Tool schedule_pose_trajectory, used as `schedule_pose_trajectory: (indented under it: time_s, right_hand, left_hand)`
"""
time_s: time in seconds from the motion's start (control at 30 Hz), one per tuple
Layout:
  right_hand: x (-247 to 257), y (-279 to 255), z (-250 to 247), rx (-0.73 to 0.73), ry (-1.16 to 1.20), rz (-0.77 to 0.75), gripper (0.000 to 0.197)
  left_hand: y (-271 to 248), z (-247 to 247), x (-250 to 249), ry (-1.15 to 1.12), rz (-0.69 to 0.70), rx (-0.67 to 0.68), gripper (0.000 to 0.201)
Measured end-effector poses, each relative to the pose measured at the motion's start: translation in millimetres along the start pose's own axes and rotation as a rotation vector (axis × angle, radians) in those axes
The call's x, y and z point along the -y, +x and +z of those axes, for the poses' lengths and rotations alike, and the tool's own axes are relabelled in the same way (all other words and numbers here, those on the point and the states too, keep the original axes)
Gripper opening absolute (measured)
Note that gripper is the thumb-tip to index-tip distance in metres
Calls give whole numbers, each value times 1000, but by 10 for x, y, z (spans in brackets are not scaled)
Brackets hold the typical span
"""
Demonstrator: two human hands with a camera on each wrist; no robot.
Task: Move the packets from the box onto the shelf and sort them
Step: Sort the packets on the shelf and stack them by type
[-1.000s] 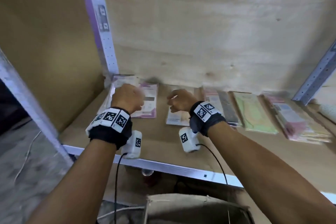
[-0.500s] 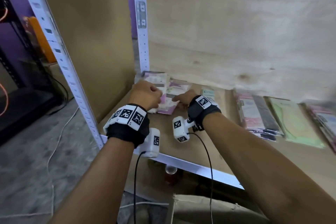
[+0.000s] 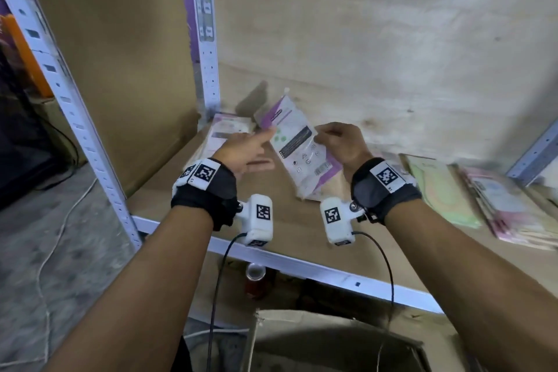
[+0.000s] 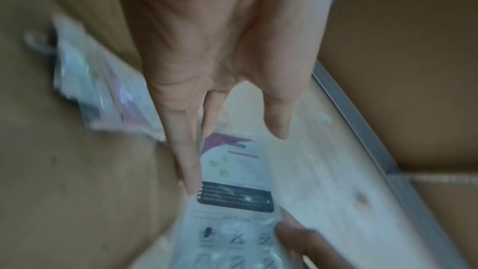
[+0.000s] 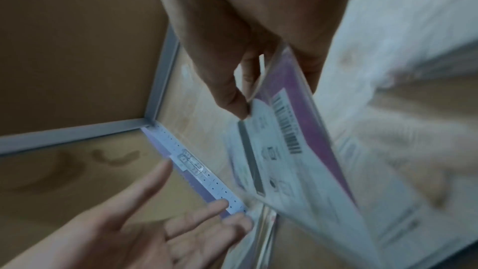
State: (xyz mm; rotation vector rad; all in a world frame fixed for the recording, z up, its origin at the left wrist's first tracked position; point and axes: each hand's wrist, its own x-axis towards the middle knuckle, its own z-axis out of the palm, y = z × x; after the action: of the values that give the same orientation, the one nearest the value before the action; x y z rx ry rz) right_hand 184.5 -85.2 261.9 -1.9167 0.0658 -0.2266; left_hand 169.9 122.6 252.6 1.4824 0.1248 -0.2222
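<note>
A white and purple packet [image 3: 297,145] is lifted above the shelf board [image 3: 187,190], tilted on end. My right hand [image 3: 341,142] pinches its right edge between thumb and fingers; the right wrist view shows the packet [image 5: 289,140] in that pinch. My left hand [image 3: 244,149] is spread with straight fingers, the fingertips touching the packet's left edge [image 4: 232,171]. A flat pile of similar packets [image 3: 225,133] lies in the shelf's back left corner. The box [image 3: 320,341] stands open on the floor below the shelf.
More packet piles lie to the right on the shelf: a green one [image 3: 437,190] and a pink stack [image 3: 507,208]. White metal uprights [image 3: 208,39] frame the bay, with plywood behind and cardboard on the left. A red can [image 3: 255,281] sits under the shelf.
Both hands were fists on packets lying on the shelf. Now the right hand has lifted one packet upright and the left hand has opened beside it. My head has turned left.
</note>
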Motion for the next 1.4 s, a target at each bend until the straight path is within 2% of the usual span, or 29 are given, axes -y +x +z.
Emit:
schedule_pose_trajectory:
  time_s: [0.1,0.17,0.23,0.33,0.43,0.57,0.63,0.7,0.77,0.87,1.03,1.13,1.3,1.4]
  right_hand:
    - [58,-249,-303,75,-86,-194,18]
    - [40,-410,-453,122,-182,-321,21]
    - [-3,-550,-560,134,-291,-411,21]
    - [-95,-657,-708,167,-418,-450,21]
    - [-190,-666,-881,156,-445,-402,25]
    - [-363,-607,-1144,-29,-346,-363,22]
    - [-466,-559,-1248,-46,-352,-298,23]
    - [-543,-513,-1331,4,-347,-197,32]
    - [-588,-487,-1398,71,-218,-93,37]
    - [-658,-464,-1550,135,-26,-35,28]
    - [-756,-463,-1773,293,79,51,25]
    - [-811,-516,-1867,313,55,89,19]
    - [-880,-625,-1986,363,35,155,7]
    - [-909,-674,-2035,370,22,140,23]
  left_hand:
    - [-37,232,-46,-241,-54,158,70]
    - [-37,365,-59,-365,-63,191,66]
    - [-19,482,-40,-456,-58,185,53]
    - [27,614,32,-452,-34,117,22]
    - [89,687,120,-431,-16,78,12]
    - [111,745,174,-443,25,142,22]
    - [118,820,197,-439,33,189,24]
    - [128,925,227,-423,12,218,24]
    - [152,1017,258,-398,5,227,24]
    - [206,1094,299,-318,14,203,25]
    - [322,1121,374,-215,102,125,34]
    - [334,1113,399,-100,152,116,9]
    - [340,1273,459,112,203,-89,22]
    - [354,1324,487,268,218,-175,25]
